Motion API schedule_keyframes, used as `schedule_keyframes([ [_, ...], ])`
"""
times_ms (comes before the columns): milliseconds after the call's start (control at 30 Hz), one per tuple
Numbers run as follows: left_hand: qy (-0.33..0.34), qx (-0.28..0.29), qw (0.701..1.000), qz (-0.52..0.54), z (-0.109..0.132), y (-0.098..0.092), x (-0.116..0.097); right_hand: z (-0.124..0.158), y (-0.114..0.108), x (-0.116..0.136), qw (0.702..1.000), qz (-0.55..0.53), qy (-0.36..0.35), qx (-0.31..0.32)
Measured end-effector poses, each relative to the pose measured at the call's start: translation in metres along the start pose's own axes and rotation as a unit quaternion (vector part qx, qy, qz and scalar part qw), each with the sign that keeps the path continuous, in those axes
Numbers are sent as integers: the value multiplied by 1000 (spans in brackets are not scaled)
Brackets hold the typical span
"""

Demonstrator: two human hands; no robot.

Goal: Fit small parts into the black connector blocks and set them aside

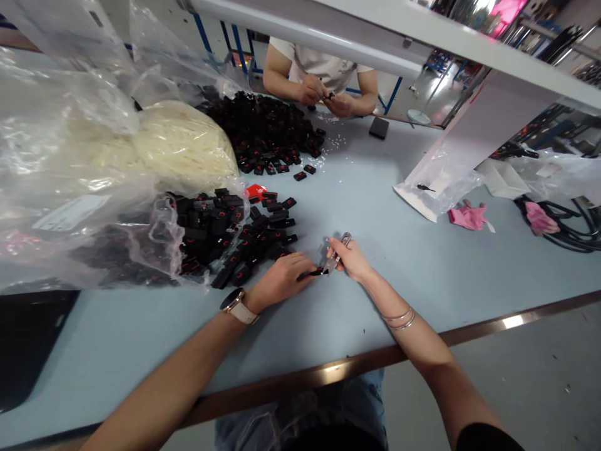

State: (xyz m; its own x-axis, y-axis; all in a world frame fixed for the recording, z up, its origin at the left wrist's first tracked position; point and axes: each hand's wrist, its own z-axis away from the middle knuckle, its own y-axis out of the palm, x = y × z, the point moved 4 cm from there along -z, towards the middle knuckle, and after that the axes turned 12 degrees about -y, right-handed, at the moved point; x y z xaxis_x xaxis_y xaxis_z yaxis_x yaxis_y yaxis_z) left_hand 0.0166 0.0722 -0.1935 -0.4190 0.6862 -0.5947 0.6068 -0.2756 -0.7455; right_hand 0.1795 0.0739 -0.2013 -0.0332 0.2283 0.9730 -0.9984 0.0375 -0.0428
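My left hand [285, 279] is closed around a small black plastic part [310, 274], which pokes out past the fingertips. In my right hand [350, 258] is a slim silver metal tool that looks like a utility knife [332, 262]. Its lower end meets the tip of the black part, or comes very near it. Just left of my left hand lies a loose pile of black plastic parts with red marks [256, 241]. Some of them spill from the mouth of a clear plastic bag [164, 250]. My fingers hide most of the part and the tool's grip.
A larger heap of black parts [270, 128] lies farther back, with small white bits beside it. Across the table, a person's hands [323, 97] hold a small dark piece. Big clear bags [188, 147] fill the left; a pink glove [468, 216] lies right.
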Motion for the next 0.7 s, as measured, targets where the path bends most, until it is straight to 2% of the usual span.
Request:
schedule_keyframes([
  [167, -6, 1, 1000, 7, 0, -1, 0, -2, -2, -1, 999, -31, 10, -6],
  [367, 1, -8, 1000, 18, 0, -2, -2, -4, -6, -2, 989, -112, -9, -96],
  [467, 23, -36, 999, 19, 0, -5, -3, -3, -5, -2, 988, -96, -31, -113],
  [567, 28, -40, 999, 12, 1, -5, -3, -2, -3, -3, 990, -57, -50, -120],
  [700, 31, -35, 999, 19, 1, -3, -4, 1, 0, -3, 992, -2, -79, -94],
])
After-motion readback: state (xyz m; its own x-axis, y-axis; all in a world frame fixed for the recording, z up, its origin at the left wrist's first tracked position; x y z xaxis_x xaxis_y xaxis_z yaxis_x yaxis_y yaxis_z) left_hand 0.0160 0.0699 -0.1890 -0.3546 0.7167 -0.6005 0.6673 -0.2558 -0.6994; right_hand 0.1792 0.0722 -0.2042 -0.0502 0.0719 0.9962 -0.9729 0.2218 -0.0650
